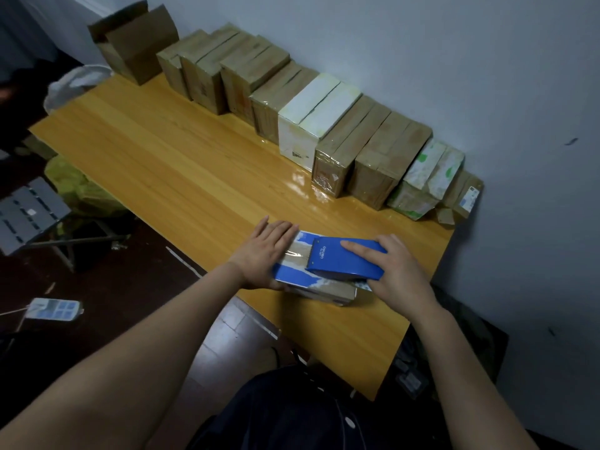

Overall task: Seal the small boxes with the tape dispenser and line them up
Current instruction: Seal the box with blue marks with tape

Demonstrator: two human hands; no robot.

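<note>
A small blue and brown box (293, 276) lies flat near the front edge of the wooden table (181, 170). My left hand (264, 251) presses flat on the box's left end, fingers spread. My right hand (394, 271) grips a blue tape dispenser (344, 259) that rests on top of the box, its cutting edge toward my left hand. A short strip of clear tape shows between the dispenser and my left hand. A row of several taped boxes (324, 125) stands along the wall at the back of the table.
An open brown carton (134, 40) stands at the far left end of the row. A white plastic bag (76, 86) sits off the table's left corner. On the floor to the left are a folding stool (29, 216), a yellow-green bag (76, 186) and a power strip (53, 308).
</note>
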